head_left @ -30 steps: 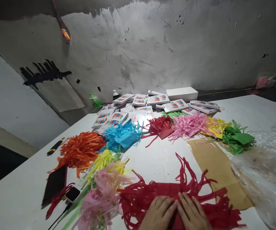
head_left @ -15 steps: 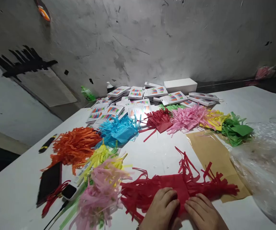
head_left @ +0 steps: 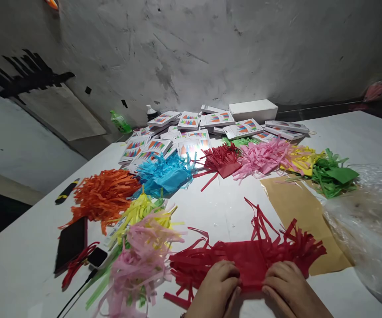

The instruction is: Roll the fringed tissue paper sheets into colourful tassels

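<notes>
Dark red fringed tissue paper (head_left: 246, 260) lies across the white table at the front, its plain band in the middle and cut strips spreading to both sides. My left hand (head_left: 220, 287) has its fingers curled and pressed together on the band's near left edge. On the near right edge, my right hand (head_left: 285, 285) holds the paper with bent fingers. The thumbs and the paper under the fingertips are partly hidden. Pink fringed tissue (head_left: 144, 256) lies left of the red piece, and brown paper (head_left: 305, 221) reaches under its right end.
Orange (head_left: 106, 194), blue (head_left: 166, 174) and other coloured tissue bundles arc across the table. Behind them are printed boxes (head_left: 244, 128) and a white box (head_left: 253, 110). A phone (head_left: 71, 243) and cables lie left; clear plastic (head_left: 366, 234) lies right.
Both hands have moved slightly apart along the red paper's near edge. Its middle band now lies flatter and wider between them. The camera view has shifted a little.
</notes>
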Tool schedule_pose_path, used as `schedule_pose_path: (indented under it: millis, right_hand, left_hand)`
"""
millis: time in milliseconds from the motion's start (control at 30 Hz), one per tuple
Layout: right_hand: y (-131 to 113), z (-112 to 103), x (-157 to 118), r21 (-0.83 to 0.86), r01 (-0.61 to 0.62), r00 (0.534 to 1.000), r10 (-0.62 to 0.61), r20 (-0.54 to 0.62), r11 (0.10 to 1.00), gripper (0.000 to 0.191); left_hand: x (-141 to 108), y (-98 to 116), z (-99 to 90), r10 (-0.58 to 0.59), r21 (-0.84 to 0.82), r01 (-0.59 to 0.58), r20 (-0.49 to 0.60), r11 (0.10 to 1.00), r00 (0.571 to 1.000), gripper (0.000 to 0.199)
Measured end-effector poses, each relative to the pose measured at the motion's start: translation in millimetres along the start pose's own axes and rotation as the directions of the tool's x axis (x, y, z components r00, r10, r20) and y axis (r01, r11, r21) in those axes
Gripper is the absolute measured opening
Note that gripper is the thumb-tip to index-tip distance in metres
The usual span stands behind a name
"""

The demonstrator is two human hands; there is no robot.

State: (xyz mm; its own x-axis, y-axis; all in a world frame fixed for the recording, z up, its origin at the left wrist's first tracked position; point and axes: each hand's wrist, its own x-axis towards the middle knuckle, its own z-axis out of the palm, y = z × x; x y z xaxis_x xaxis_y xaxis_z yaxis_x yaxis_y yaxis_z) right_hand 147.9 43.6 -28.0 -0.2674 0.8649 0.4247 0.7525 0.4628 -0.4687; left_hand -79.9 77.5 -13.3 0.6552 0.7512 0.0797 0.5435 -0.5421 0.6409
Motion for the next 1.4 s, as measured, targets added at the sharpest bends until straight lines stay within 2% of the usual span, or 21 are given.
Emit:
schedule_pose_path:
  millis: [133, 200, 267, 367, 467, 567, 667, 800, 867, 933, 1033, 1133, 1167, 1233, 1300, 1400]
  right_hand:
    - [1, 3, 3, -0.138, 0.157, 0.98, -0.171, -0.101, 0.978, 0.024]
    - [-1, 7, 4, -0.081, 0.161, 0.982, -0.168, -0.088, 0.984, 0.022]
    - [-1, 10, 3, -0.023, 0.095, 0.994, -0.096, -0.056, 0.995, 0.018]
    - [3, 17, -2, -0.058, 0.044, 0.998, -0.047, -0.048, 0.997, 0.025]
    - [9, 25, -8, -0.146, 0.122, 0.983, -0.14, -0.119, 0.982, 0.03]
    - [15, 26, -7, -0.171, 0.203, 0.963, -0.228, -0.147, 0.964, 0.035]
    - [19, 16, 4, -0.097, 0.173, 0.981, -0.18, -0.069, 0.98, 0.032]
    - [18, 9, 25, -0.097, -0.033, 0.996, 0.041, 0.08, 0.995, 0.02]
    - [19, 15, 32, -0.178, -0.114, 0.99, 0.127, 0.064, 0.977, 0.02]
    - [22, 24, 37, -0.278, -0.128, 0.99, 0.141, 0.027, 0.952, 0.021]
    - [31, 33, 41, -0.361, -0.089, 0.996, 0.092, -0.009, 0.928, 0.021]
    - [36, 29, 42, -0.418, -0.071, 0.996, 0.041, -0.08, 0.906, 0.011]
    - [36, 26, 41, -0.432, -0.043, 0.993, -0.008, -0.116, 0.901, 0.017]
    - [31, 23, 36, -0.406, 0.085, 0.97, -0.168, -0.175, 0.91, 0.031]
    - [26, 24, 30, -0.329, 0.233, 0.938, -0.301, -0.173, 0.915, 0.036]
    - [24, 32, 23, -0.311, 0.272, 0.936, -0.326, -0.136, 0.91, 0.033]
  left_hand:
    - [1, 2, -4.2, -0.007, 0.006, 0.007, -0.023, 1.0, 1.0, 0.032]
    - [1, 0, -4.9, 0.01, 0.021, -0.01, -0.003, 1.0, 1.0, 0.033]
    - [0, -1, -5.8, 0.027, 0.028, -0.027, 0.019, 0.999, 0.999, 0.034]
    - [0, -3, -2.7, 0.048, 0.027, -0.048, -0.011, 0.999, 0.999, 0.031]
    - [-2, -8, 9.0, 0.032, 0.05, -0.03, -0.046, 0.998, 0.998, 0.028]
    - [-5, -14, 20.6, 0.012, 0.043, -0.006, -0.138, 0.999, 0.99, 0.026]
    - [-1, -12, 19.5, -0.122, 0.06, 0.135, -0.175, 0.989, 0.977, 0.024]
    - [20, 3, 1.9, -0.357, 0.16, 0.371, -0.11, 0.915, 0.927, 0.032]
    - [34, 9, -5.9, -0.446, 0.249, 0.452, -0.083, 0.857, 0.891, 0.034]
    - [46, 12, -10.3, -0.515, 0.346, 0.499, -0.053, 0.794, 0.856, 0.034]
    - [57, 12, -11.6, -0.566, 0.439, 0.52, -0.032, 0.733, 0.824, 0.031]
    - [60, 10, -10.0, -0.574, 0.454, 0.52, -0.022, 0.724, 0.819, 0.03]
    - [60, 9, -9.5, -0.578, 0.452, 0.52, -0.013, 0.725, 0.816, 0.03]
    - [61, 7, -8.7, -0.59, 0.448, 0.524, 0.012, 0.725, 0.807, 0.03]
    - [63, 5, -8.1, -0.597, 0.45, 0.524, 0.027, 0.723, 0.802, 0.029]
    - [62, 1, -7.2, -0.595, 0.452, 0.523, 0.024, 0.723, 0.803, 0.028]
